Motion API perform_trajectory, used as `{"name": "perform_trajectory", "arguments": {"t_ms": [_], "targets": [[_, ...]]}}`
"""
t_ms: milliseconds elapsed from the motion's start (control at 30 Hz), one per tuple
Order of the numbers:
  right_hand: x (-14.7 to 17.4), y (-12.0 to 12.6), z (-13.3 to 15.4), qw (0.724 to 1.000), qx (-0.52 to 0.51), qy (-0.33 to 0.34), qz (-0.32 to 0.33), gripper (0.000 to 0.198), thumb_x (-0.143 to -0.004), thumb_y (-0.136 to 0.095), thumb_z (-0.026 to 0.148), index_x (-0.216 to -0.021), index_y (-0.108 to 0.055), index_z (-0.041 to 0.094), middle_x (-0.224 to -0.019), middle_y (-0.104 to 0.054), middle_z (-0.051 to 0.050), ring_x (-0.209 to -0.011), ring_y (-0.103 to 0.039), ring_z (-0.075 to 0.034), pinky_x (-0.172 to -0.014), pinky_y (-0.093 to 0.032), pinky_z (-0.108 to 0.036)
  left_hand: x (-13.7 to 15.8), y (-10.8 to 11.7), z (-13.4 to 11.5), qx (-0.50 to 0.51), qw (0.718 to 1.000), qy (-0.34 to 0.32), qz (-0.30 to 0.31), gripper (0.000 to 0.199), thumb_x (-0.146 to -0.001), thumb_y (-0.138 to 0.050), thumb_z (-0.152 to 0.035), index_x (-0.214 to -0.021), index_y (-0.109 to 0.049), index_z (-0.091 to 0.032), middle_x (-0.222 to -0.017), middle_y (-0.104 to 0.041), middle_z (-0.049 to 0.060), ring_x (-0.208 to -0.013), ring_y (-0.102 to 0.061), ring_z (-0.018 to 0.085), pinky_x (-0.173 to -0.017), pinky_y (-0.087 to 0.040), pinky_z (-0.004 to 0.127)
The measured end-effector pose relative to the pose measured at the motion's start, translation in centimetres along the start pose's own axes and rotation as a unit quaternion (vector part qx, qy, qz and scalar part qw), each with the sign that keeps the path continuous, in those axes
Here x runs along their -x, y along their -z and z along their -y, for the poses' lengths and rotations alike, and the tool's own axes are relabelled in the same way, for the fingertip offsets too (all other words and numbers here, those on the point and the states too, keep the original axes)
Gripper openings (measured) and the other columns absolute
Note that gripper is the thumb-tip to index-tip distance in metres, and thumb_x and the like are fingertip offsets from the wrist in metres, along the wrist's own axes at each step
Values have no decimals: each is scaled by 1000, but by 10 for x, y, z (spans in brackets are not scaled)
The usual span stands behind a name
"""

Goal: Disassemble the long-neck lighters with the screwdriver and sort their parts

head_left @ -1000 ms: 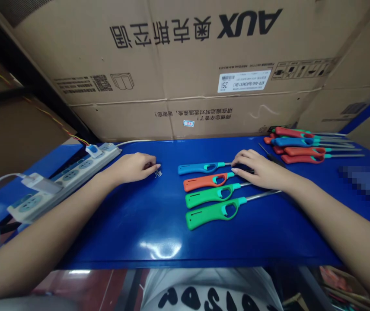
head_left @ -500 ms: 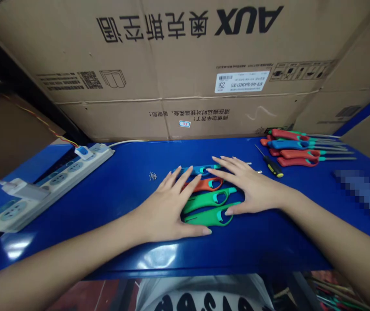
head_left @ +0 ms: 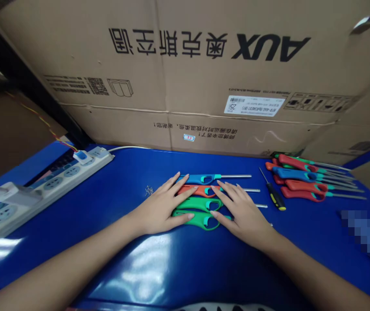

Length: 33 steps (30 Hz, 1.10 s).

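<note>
Several long-nosed gas lighters lie side by side in front of me, their metal tubes pointing right. Farthest is a blue lighter (head_left: 198,179), then an orange lighter (head_left: 202,190), a green lighter (head_left: 204,204) and, nearest me, another green lighter (head_left: 201,219). My left hand (head_left: 164,205) rests flat with fingers spread over the handle ends. My right hand (head_left: 245,214), fingers outstretched, lies across the trigger and tube side, hiding parts of the orange and green ones. Neither hand is wrapped round a lighter.
Small screws (head_left: 149,190) lie left of my left hand. A black and yellow screwdriver (head_left: 275,195) and a pile of lighters (head_left: 301,175) are on the right. A white power strip (head_left: 65,181) sits at the left. A large cardboard box (head_left: 185,86) stands behind the blue table (head_left: 133,268).
My view has shifted. My right hand has moved nearer to me, uncovering the blue lighter's tube. My left thumb now lies on the nearest green lighter. The lighters sit more evenly lined up.
</note>
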State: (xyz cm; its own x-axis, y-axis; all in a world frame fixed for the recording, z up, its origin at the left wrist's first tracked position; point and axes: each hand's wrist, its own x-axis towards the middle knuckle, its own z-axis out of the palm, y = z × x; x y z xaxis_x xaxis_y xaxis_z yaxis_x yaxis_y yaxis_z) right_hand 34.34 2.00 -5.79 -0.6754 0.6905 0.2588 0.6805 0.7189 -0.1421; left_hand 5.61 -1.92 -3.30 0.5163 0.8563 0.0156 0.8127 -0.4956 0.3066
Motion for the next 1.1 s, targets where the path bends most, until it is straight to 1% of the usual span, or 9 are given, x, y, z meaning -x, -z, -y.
{"name": "perform_trajectory", "arguments": {"t_ms": [100, 200, 300, 367, 500, 667, 867, 967, 1100], "targets": [[-6, 2, -4, 997, -38, -12, -70, 50, -98, -54, 46, -141, -53, 20, -144, -53, -16, -134, -48, -31, -110, -43, -55, 1, -2, 1, -7, 999, -17, -37, 73, -98, -48, -61, -160, -30, -26, -170, -11, 13, -156, -7, 40, -123, -21, 60], [-11, 14, -6, 988, -108, -9, -113, 22, -95, -59, 36, -111, -63, 21, -111, -62, -11, -107, -58, -24, -93, -50, -43, 7, 0, -10, -11, 995, -62, -74, 59, -101, -49, -52, -153, -43, -26, -164, -32, 12, -152, -25, 38, -122, -23, 61], [-12, 30, -4, 987, -147, 66, 7, 23, -88, -69, 39, -99, -61, 21, -102, -60, -8, -96, -57, -23, -85, -49, -39, 15, 1, -25, 3, 991, -123, -61, 46, -101, -51, -50, -138, -58, -24, -141, -59, 12, -130, -52, 32, -109, -44, 50], [-11, 37, -2, 982, -132, 100, 91, 30, -86, -71, 44, -103, -61, 21, -107, -61, -9, -98, -56, -24, -86, -48, -40, 20, -1, -32, 6, 989, -142, -43, 40, -103, -49, -43, -134, -59, -21, -128, -65, 13, -113, -60, 28, -96, -51, 44], [-7, 39, 2, 985, -93, 97, 105, 24, -95, -62, 42, -103, -60, 19, -105, -62, -10, -97, -58, -23, -84, -49, -37, 21, -8, -35, 7, 990, -132, -51, 40, -103, -48, -35, -139, -52, -18, -128, -63, 14, -113, -58, 29, -95, -52, 46], [-4, 31, 16, 985, -64, 68, 143, 21, -102, -50, 38, -107, -57, 19, -95, -68, -6, -77, -65, -19, -68, -47, -30, 19, -8, -42, 0, 992, -109, -65, 44, -104, -44, -39, -141, -46, -14, -123, -66, 14, -108, -64, 29, -90, -55, 44], [2, 31, 51, 978, -78, 135, 137, 35, -105, -40, 44, -98, -61, 18, -89, -66, -4, -75, -62, -16, -67, -44, -28, 24, 6, -68, -49, 996, -53, 47, 27, -104, -45, -39, -102, -60, -17, -94, -71, 8, -75, -71, 25, -60, -53, 35], [5, 35, 60, 974, -65, 162, 143, 41, -107, -33, 42, -94, -63, 17, -85, -65, -4, -70, -58, -14, -64, -39, -27, 27, 14, -75, -36, 994, -29, 101, 20, -100, -52, -37, -100, -59, -18, -85, -72, 7, -69, -72, 27, -55, -48, 33], [10, 34, 60, 962, -117, 177, 174, 37, -105, -40, 41, -91, -66, 17, -81, -66, -3, -68, -57, -14, -63, -35, -28, 31, 17, -77, 2, 983, -27, 179, 16, -92, -62, -37, -97, -62, -22, -76, -73, 5, -70, -74, 30, -54, -45, 31]]}}
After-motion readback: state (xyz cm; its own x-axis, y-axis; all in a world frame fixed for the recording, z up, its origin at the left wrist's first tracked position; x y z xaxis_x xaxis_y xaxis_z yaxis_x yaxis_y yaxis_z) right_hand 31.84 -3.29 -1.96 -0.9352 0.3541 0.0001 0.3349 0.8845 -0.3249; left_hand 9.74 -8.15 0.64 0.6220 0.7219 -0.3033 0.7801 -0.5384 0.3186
